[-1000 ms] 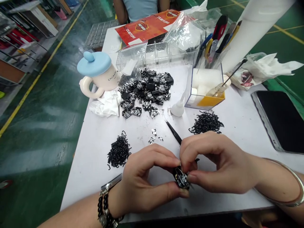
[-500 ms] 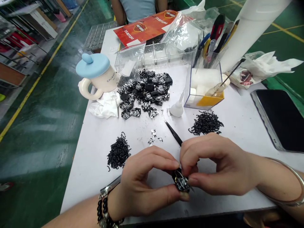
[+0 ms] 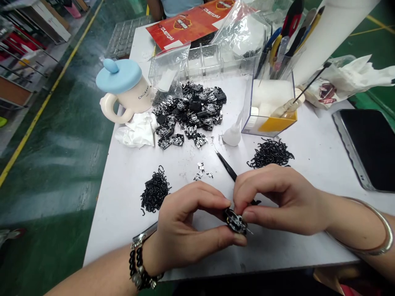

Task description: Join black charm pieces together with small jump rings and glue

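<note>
Near the table's front edge, my left hand (image 3: 188,230) grips a small black part with metal pieces (image 3: 236,222) between thumb and fingertips. A thin metal pin juts from its right side. My right hand (image 3: 277,201) is closed in a pinch at the part's upper right edge; whatever lies between those fingertips is hidden. Black tweezers (image 3: 226,165) lie on the table just beyond, partly covered by my right hand. Several tiny silver pieces (image 3: 200,169) are scattered left of them. Small black curved pieces form a left pile (image 3: 154,191) and a right pile (image 3: 270,153).
Behind sits a heap of black-and-metal parts (image 3: 194,109), beside a lidded mug (image 3: 131,96) and crumpled tissue (image 3: 138,130). A small white squeeze bottle (image 3: 232,135) stands by a clear tool box (image 3: 268,109). At right lies a phone (image 3: 368,148). Someone sits across the table.
The part in my left hand has tilted a little, showing more of its metal inside. Both hands keep their hold close together. The whole view has shifted slightly.
</note>
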Available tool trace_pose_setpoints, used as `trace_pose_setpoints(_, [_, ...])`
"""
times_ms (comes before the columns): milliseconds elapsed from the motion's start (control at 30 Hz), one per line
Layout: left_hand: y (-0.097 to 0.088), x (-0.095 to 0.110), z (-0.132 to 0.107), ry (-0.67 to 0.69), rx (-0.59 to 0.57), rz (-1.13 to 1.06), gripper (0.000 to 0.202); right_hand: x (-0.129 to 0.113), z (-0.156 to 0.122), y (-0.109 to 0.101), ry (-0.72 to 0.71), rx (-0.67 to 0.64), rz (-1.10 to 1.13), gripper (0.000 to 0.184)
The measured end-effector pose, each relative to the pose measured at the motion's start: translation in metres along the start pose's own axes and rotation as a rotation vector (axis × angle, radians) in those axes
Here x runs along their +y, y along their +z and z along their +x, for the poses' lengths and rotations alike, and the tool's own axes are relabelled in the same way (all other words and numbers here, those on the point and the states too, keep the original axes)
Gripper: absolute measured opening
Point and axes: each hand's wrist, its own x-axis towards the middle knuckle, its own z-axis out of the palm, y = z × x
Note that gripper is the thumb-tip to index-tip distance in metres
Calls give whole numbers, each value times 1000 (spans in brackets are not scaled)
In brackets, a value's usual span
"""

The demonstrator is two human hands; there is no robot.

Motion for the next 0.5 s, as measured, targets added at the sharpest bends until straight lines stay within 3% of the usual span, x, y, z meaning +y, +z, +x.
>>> trace_pose_setpoints(500, [0,1,-1,9,3,-7,38,0,-2,2,-88,46,-64,2])
